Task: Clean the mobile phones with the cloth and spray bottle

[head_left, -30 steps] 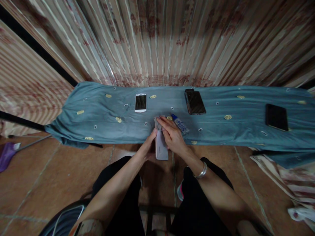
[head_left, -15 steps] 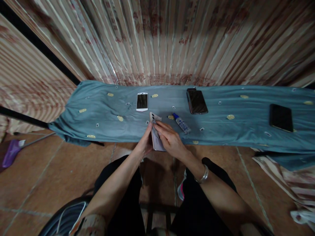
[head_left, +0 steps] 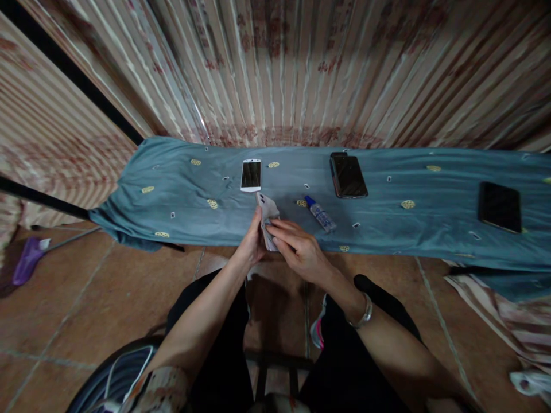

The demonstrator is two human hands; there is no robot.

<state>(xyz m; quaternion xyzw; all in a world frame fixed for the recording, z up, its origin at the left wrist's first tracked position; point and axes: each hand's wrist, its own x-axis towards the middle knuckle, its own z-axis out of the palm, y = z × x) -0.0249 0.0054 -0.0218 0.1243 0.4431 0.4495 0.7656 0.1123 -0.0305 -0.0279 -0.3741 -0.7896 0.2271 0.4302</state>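
A pale smartphone [head_left: 267, 205] is tilted up at the near edge of the cloth-covered bench, its back with camera lenses facing me. My left hand [head_left: 253, 238] grips it along the left side, thumb at the edge. Against the phone's back, my right hand [head_left: 299, 244] presses a small greyish cloth [head_left: 269, 221] under bent fingers; much of the cloth is hidden. Just right of the hands lies a clear bottle with a blue cap [head_left: 321, 214]. Beyond the phone rests a white smartphone [head_left: 251, 175], its dark screen up.
A teal patterned cloth [head_left: 232, 221] covers the narrow bench. Dark phones, seemingly stacked or cased [head_left: 349, 176], lie toward the back, and another black device [head_left: 499, 206] is at the right. Striped curtains [head_left: 275, 74] hang behind. A purple broom or dustpan head [head_left: 29, 261] is on the tiled floor.
The pale phone has shifted slightly left and away from me, and its tilt has changed. My right hand's fingers have slid a little down its back.
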